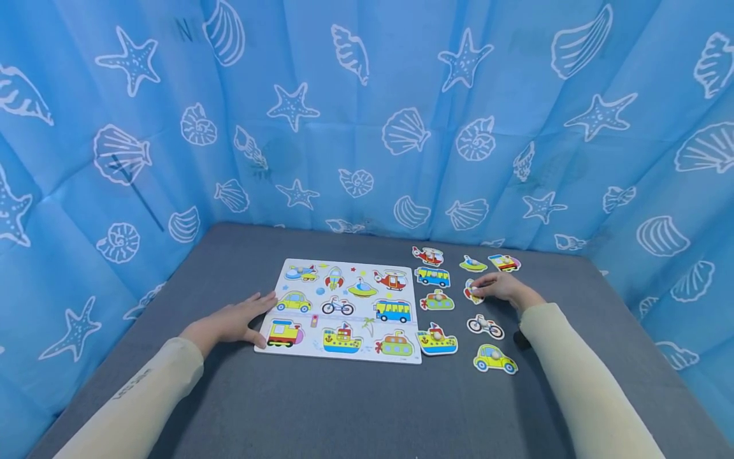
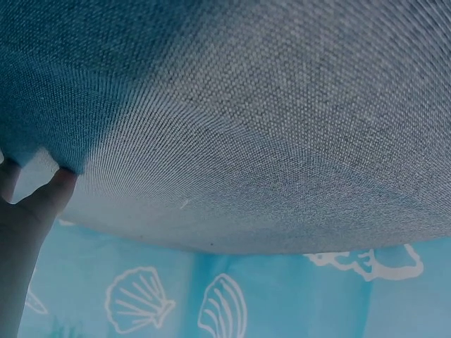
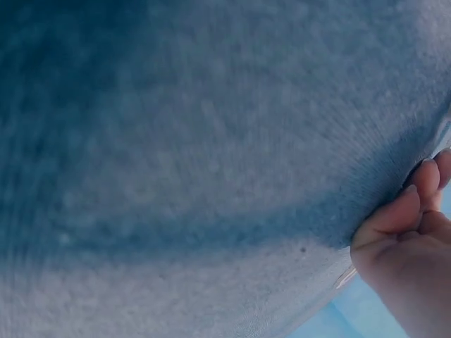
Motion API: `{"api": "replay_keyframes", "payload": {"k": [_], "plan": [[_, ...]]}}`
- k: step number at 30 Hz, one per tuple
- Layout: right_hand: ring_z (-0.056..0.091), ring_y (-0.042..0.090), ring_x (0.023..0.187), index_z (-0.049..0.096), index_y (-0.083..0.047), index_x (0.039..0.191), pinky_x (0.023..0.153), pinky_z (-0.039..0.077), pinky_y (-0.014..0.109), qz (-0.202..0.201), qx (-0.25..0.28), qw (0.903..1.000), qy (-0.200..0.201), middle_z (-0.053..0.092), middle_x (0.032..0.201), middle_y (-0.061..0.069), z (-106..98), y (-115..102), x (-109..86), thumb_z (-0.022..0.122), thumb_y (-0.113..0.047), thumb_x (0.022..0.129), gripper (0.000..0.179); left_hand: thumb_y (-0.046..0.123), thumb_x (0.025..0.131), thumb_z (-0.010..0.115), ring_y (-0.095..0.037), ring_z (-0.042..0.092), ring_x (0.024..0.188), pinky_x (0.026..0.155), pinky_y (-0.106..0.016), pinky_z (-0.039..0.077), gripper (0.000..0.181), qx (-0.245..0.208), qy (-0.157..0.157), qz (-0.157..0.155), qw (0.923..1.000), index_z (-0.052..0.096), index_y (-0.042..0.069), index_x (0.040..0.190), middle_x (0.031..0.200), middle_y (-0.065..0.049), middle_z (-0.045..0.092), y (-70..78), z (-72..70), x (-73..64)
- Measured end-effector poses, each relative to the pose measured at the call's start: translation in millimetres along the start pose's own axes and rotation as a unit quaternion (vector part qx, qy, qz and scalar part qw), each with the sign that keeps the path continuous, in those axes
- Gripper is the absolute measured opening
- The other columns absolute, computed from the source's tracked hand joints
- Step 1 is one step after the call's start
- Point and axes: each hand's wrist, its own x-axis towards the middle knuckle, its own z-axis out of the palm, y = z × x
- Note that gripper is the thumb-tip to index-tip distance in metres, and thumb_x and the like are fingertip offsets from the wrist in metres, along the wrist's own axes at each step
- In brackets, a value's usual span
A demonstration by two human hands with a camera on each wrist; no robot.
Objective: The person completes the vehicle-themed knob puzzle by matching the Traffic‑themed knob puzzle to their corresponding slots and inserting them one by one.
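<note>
A white puzzle board (image 1: 369, 325) with printed vehicles lies flat on the grey table. My left hand (image 1: 239, 317) rests at its left edge, fingers spread and thumb by the lower left corner. The thumb and fingers of my left hand (image 2: 32, 218) also show in the left wrist view. To the right of the board, my right hand (image 1: 503, 289) pinches a rocket puzzle piece (image 1: 469, 292), partly hidden by the fingertips. In the right wrist view, my right hand (image 3: 412, 239) has thumb and fingers drawn together low over the cloth; the piece is hidden there.
Around the right hand lie knobbed pieces: a flying saucer (image 1: 473, 264), a train (image 1: 504, 262), a bicycle (image 1: 485, 327) and a car (image 1: 496, 359). Nearer the board are a helicopter (image 1: 428, 256), bus (image 1: 432, 277), submarine (image 1: 437, 301) and ship (image 1: 438, 340), which touches the board's edge.
</note>
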Motion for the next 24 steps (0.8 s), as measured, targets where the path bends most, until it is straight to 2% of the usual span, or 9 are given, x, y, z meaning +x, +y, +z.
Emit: {"api": "replay_keyframes", "payload": {"k": [6,11,15,18,24], "plan": [[0.053,0.021,0.086,0.074,-0.01,0.098,0.077,0.043,0.035,-0.003,0.029,0.9995,-0.008,0.065,0.093,0.004,-2,9,8.5,0.079,-0.028,0.083,0.024,0.055,0.073,0.077,-0.044,0.009,0.145,0.104,-0.072,0.015,0.109,0.009,0.005,0.003,0.9999,0.022,0.009,0.155,0.16,-0.016,0.017,-1.7,1.0,0.5],[0.051,0.023,0.089,0.074,-0.013,0.099,0.078,0.042,0.038,0.013,0.06,0.9981,0.003,0.063,0.098,0.005,-3,11,6.1,0.081,-0.032,0.08,0.028,0.055,0.072,0.077,-0.044,0.01,0.144,0.104,-0.072,0.015,0.109,0.012,0.011,0.008,0.9998,0.023,0.008,0.154,0.16,-0.016,0.018,-2.6,3.7,2.9],[0.05,0.03,0.102,0.068,-0.002,0.113,0.093,0.04,0.049,0.026,0.061,0.9977,0.014,0.06,0.111,0.013,2,-2,-8.2,0.074,-0.025,0.088,0.034,0.053,0.072,0.078,-0.043,0.009,0.145,0.105,-0.07,0.016,0.108,0.007,0.011,0.007,0.9999,0.023,0.008,0.155,0.16,-0.015,0.018,-2.9,5.9,4.6],[0.048,0.035,0.112,0.062,0.003,0.12,0.103,0.033,0.057,0.026,0.057,0.9979,0.015,0.057,0.12,0.018,6,-15,-17.7,0.068,-0.022,0.093,0.037,0.052,0.072,0.079,-0.041,0.009,0.145,0.106,-0.07,0.017,0.108,0.002,0.011,0.002,0.9999,0.023,0.01,0.155,0.16,-0.014,0.017,-3.5,6.7,5.2],[0.044,0.039,0.121,0.057,0.007,0.126,0.107,0.027,0.06,-0.006,0.058,0.9983,0.002,0.051,0.128,0.024,15,-40,-26.6,0.064,-0.02,0.095,0.041,0.052,0.072,0.079,-0.042,0.009,0.145,0.105,-0.07,0.017,0.109,0.0,0.007,-0.003,1.0,0.022,0.01,0.155,0.16,-0.016,0.017,-4.7,5.0,3.7]]}}
